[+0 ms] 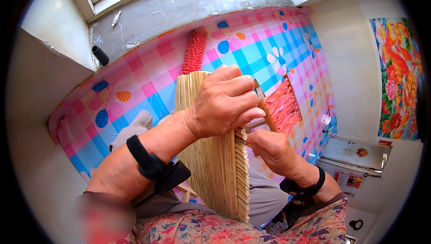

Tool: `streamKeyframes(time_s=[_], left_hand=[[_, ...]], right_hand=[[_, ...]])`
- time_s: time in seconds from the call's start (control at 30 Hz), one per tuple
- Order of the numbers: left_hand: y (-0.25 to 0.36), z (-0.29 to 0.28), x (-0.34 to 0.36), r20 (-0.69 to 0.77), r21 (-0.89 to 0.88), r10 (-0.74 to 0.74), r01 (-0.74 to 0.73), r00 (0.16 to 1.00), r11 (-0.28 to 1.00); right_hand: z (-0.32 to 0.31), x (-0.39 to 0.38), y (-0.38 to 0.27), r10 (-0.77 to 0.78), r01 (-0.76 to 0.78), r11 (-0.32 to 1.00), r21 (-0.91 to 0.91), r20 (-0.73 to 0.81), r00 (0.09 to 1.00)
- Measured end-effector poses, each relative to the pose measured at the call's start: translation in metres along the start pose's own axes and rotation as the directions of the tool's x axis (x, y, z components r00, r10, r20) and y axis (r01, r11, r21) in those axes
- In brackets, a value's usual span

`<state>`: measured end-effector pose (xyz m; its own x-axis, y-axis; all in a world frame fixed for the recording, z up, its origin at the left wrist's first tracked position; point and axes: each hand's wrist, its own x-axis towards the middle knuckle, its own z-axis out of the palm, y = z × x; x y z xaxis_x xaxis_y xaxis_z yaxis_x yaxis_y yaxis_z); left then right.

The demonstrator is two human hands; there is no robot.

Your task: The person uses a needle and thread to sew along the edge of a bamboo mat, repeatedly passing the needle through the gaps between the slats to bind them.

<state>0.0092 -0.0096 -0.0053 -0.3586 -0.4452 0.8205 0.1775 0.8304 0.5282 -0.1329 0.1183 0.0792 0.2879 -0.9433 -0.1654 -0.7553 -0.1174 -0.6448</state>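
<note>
A panel of pale straw-coloured stalks (208, 172), laid side by side, stands tilted across my lap. The cut stalk ends line its right edge. My left hand (226, 100) is closed in a fist over the panel's upper part, its thumb toward the right edge; what it grips is hidden. Just below and to the right, my right hand (271, 149) has its fingers pinched together by the stalk ends, holding something too small to make out. A narrow light strip (255, 125) shows between the two hands.
A patterned pink and blue sheet (148, 71) covers the surface ahead. On it lie a red bristly piece (195, 51), a bundle of red strips (285, 109) and a grey cloth (132, 129). A black tube (99, 55) stands near the grey window ledge (179, 15).
</note>
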Motion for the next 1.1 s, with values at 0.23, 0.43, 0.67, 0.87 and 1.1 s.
streamKeyframes(time_s=[0.23, 0.43, 0.67, 0.87, 1.1], left_hand=[[0.0, -0.001, 0.0, 0.0, 0.008, -0.001, 0.001, 1.0, 1.0], [0.001, -0.003, -0.001, 0.018, 0.024, 0.003, -0.004, 1.0, 1.0], [-0.004, 0.002, 0.003, 0.085, 0.012, 0.038, -0.039, 0.996, 0.999], [0.002, 0.009, 0.001, 0.086, 0.019, 0.006, -0.008, 0.996, 1.0], [0.003, 0.009, 0.0, 0.07, 0.025, -0.013, 0.011, 0.997, 1.0]], right_hand=[[0.001, 0.001, 0.0, 0.012, -0.013, 1.0, 0.01, 0.024, 1.0], [0.0, 0.002, -0.003, -0.013, 0.013, 1.0, -0.01, 0.022, 1.0], [0.003, 0.001, -0.004, 0.059, -0.059, 0.998, 0.0, 0.027, 0.998], [0.003, -0.001, -0.012, 0.136, -0.135, 0.991, 0.016, -0.031, 0.99], [0.008, -0.001, -0.012, 0.148, -0.146, 0.989, -0.038, 0.04, 0.988]])
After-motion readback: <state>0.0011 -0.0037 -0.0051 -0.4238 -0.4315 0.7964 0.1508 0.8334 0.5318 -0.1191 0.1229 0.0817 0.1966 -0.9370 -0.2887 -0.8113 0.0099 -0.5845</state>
